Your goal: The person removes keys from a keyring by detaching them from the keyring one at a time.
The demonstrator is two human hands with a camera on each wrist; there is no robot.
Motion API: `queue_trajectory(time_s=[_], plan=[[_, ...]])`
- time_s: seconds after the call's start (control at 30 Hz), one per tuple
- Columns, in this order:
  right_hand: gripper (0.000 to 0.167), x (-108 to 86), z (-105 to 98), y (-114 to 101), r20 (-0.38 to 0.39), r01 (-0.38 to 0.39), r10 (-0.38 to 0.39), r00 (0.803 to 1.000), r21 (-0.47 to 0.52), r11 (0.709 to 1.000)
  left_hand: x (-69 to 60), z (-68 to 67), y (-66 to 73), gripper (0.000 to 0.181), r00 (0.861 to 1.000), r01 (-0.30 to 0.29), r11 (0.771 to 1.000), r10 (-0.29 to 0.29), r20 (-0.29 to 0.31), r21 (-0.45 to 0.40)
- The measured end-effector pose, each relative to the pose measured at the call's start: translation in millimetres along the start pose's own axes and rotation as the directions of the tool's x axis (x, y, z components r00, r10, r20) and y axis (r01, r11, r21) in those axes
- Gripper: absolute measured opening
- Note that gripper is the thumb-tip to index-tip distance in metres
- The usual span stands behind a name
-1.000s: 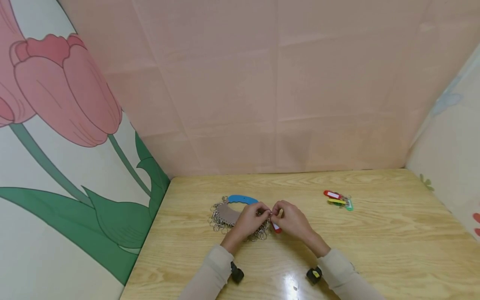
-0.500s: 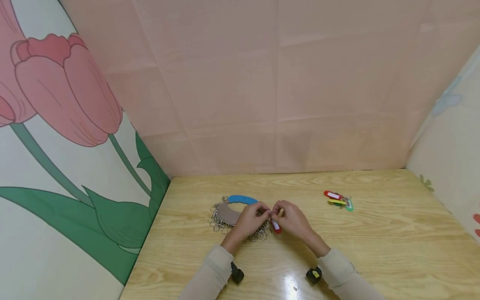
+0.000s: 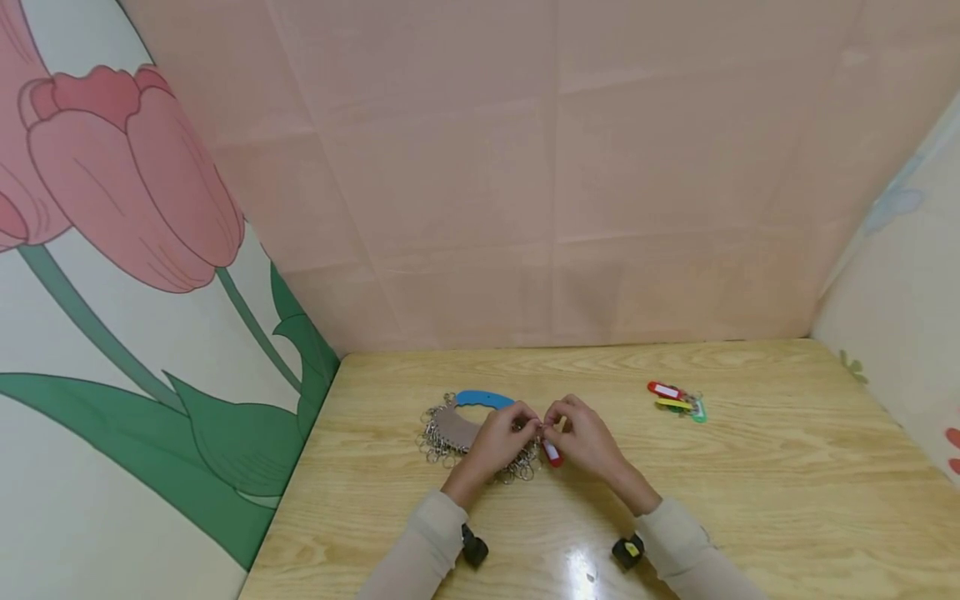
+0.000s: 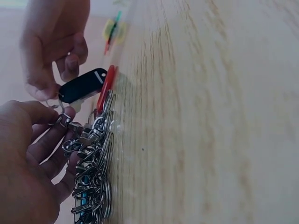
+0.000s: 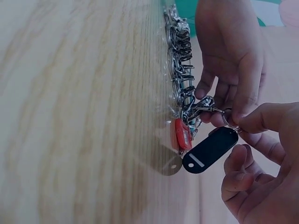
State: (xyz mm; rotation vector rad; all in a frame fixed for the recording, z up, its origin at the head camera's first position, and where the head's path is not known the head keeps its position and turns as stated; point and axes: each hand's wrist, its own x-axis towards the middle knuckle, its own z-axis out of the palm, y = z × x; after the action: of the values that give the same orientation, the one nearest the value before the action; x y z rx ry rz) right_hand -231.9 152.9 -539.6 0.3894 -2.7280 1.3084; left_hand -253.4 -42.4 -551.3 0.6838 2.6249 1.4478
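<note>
A key holder [image 3: 455, 427] with a blue handle [image 3: 486, 398] and many metal clasps and rings [image 5: 180, 70] lies at table centre. My left hand [image 3: 501, 437] is over its right end and pinches a small metal clasp [image 4: 64, 119] between thumb and finger. My right hand [image 3: 588, 437], fingertips close to the left's, pinches the split ring [image 5: 227, 117] of a black key tag [image 5: 212, 149]. That tag hangs tilted beside the clasps in both wrist views. A red key tag [image 3: 552, 452] with a white label rests at the holder's right end.
Further right lies a small pile of key tags: a red tag [image 3: 665, 389], a yellow tag [image 3: 673, 403] and a green tag [image 3: 699, 408]. The wood-grain table [image 3: 750, 492] meets a pink backdrop [image 3: 555, 250] at the rear. A tulip-print panel [image 3: 150, 333] stands left.
Both hands stay in nearly the same place. The right hand's knuckles have risen slightly; the holder and the pile of tags have not moved.
</note>
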Motion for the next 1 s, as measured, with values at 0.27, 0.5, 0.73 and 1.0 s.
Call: queue_trajectory(time_s=[0.27,0.5,0.73,1.0], plan=[[0.006,0.1,0.8,-4.6,0.018,-0.041,0.041,0.999,-0.017,0.999,-0.5,0.0,-0.9,0.013,1.0,-0.005,1.0,0.005,-0.001,-0.008],[0.006,0.4,2.3,-7.1,0.021,-0.063,0.063,0.998,-0.017,0.998,-1.7,-0.7,-0.3,0.014,1.0,-0.004,0.999,0.004,0.01,-0.034],[0.008,1.1,3.6,-5.4,0.015,-0.071,0.071,0.997,-0.004,0.997,-1.7,-0.8,-0.5,0.014,1.0,-0.016,0.999,0.017,0.01,-0.037],[0.01,1.0,5.2,-0.6,-0.004,-0.031,0.032,0.999,0.017,0.999,-1.9,-1.0,-0.4,0.013,1.0,-0.013,0.999,0.014,0.014,-0.04]])
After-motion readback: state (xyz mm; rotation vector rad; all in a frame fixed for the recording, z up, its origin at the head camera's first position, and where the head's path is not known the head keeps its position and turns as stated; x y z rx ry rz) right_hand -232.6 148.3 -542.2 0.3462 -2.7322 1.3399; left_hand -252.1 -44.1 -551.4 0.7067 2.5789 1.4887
